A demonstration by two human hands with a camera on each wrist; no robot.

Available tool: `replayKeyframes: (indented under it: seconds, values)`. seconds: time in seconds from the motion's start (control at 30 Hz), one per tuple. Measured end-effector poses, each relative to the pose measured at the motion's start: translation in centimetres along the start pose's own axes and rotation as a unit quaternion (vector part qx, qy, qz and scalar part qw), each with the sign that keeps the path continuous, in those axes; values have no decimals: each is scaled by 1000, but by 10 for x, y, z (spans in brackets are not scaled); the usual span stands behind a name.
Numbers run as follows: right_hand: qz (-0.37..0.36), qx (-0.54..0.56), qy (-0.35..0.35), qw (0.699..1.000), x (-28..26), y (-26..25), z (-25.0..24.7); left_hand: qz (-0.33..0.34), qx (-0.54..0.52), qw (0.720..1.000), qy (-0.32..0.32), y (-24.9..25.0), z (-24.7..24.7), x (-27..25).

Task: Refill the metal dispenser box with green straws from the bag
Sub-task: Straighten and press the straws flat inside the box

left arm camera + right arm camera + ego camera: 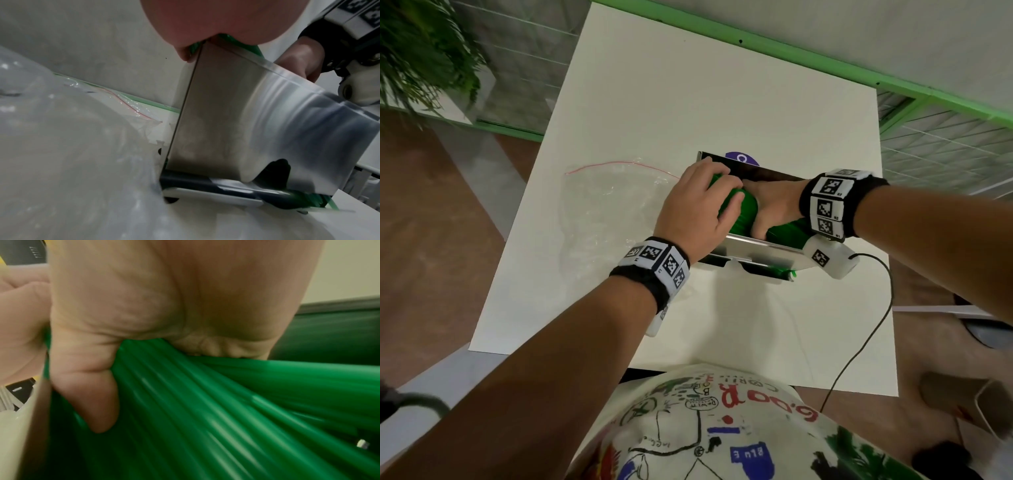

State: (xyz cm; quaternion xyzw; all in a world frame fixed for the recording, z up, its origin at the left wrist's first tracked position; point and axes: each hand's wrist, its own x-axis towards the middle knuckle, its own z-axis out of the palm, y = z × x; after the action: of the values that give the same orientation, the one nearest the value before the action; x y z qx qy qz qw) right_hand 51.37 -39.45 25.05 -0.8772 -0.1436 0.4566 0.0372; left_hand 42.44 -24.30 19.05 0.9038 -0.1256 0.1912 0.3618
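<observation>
Metal dispenser box [763, 248]: stands on the white table [688, 102] toward its right edge, lid open, brushed steel front wall facing the person. Green straws [743, 205]: a thick bundle lying in the open top of the box, running lengthwise; a few more show at the slot along the box's bottom front edge [298, 199]. Left hand [697, 209]: over the left end of the box, fingers curled round the bundle of straws. Right hand [774, 202]: inside the open top toward the right end, palm and thumb closed round the straws, as the right wrist view shows close up [144, 313]. Clear plastic bag [606, 202]: lying flat and crumpled on the table just left of the box, red seal line along its far edge, touching the box's left side in the left wrist view. Black cable [873, 329]: trails off the table's right front corner.
</observation>
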Motion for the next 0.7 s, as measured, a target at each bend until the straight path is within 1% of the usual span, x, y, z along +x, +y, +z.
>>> replayKeyframes:
  seconds: [0.07, 0.17, 0.2, 0.27, 0.37, 0.43, 0.5, 0.6, 0.7]
  values:
    - [-6, -11, 6, 1000, -2, -1, 0, 1, 3, 1000, 0, 0, -1, 0]
    - [-12, 12, 6, 1000, -5, -1, -4, -4, -15, 1000, 11, 3, -5, 1]
    - [-15, 23, 7, 1000, -6, 1, -5, -18, -27, 999, 19, 4, -6, 2]
    - [-20, 45, 27, 998, -8, 7, -5, -74, -64, 994, 39, 9, -7, 6]
    - [-31, 61, 59, 996, -13, 11, -2, -157, -134, 975, 86, 14, -8, 14]
    - [-36, 65, 74, 994, -15, 11, 0, -189, -165, 962, 106, 14, -7, 18]
    - [-40, 60, 80, 994, -16, 10, 0, -208, -201, 951, 108, 14, -6, 19]
    - [-40, 68, 64, 995, -14, 7, -3, -251, -256, 929, 96, 15, -5, 18]
    - [-44, 97, 32, 994, -15, 6, -9, -269, -259, 923, 94, 13, -6, 20]
